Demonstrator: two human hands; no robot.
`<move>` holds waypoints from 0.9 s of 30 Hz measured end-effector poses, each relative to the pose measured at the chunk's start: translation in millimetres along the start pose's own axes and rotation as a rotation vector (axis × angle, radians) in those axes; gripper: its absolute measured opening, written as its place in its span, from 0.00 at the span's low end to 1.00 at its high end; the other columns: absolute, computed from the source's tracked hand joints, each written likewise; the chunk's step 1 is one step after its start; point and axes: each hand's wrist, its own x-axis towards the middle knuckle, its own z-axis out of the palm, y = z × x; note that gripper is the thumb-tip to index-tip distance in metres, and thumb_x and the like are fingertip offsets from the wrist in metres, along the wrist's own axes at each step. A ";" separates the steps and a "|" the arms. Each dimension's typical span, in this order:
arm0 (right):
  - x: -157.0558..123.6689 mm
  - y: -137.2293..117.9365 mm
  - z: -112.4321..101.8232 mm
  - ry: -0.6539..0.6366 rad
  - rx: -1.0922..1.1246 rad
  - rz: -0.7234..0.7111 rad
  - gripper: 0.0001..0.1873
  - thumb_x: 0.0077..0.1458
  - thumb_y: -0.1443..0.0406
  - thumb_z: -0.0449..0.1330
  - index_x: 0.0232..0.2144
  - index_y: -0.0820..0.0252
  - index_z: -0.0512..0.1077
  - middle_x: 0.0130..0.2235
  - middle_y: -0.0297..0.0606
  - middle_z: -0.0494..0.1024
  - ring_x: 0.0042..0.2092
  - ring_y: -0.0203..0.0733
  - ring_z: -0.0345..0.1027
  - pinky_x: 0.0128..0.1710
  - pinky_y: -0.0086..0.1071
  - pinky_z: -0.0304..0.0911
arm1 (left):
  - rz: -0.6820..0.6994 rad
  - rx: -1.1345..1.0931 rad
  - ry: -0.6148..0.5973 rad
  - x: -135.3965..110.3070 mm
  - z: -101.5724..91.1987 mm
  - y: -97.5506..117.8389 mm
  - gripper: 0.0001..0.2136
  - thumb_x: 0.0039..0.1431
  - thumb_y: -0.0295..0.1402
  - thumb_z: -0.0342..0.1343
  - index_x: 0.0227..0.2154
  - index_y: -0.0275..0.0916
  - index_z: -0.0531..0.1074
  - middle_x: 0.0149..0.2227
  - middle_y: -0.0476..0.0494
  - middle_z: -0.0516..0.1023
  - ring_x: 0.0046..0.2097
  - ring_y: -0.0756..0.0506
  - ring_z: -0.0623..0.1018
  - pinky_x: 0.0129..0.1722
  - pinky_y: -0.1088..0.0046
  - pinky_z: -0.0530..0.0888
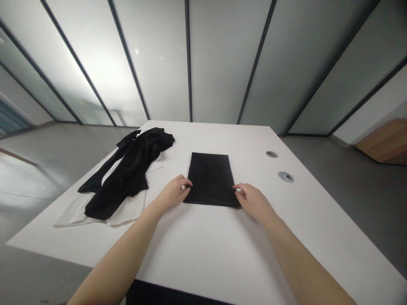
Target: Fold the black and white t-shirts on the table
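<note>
A black garment [211,178], folded into a flat, neat rectangle, lies in the middle of the white table. Its kind cannot be made out from the folded shape. At its left edge, near the front corner, my left hand [174,192] pinches the cloth between thumb and fingers. My right hand [252,201] grips the opposite edge in the same way, close to the front right corner. Both hands rest low, with the garment flat on the tabletop between them.
Unfolded black clothes [127,173] lie in a loose heap on the left of the white table [203,241], over white cloth [130,207]. Two round cable grommets [286,176] are set in the tabletop at right. Frosted glass panels [222,59] stand behind.
</note>
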 end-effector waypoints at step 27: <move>-1.4 -10.2 -12.6 -0.269 0.085 -0.211 0.06 0.61 0.59 0.67 0.38 0.52 0.82 0.37 0.38 0.80 0.39 0.45 0.71 0.39 0.35 0.63 | 0.040 -0.030 -0.280 -3.8 -9.0 -9.7 0.12 0.55 0.31 0.64 0.42 0.44 0.83 0.39 0.45 0.83 0.39 0.43 0.80 0.41 0.69 0.74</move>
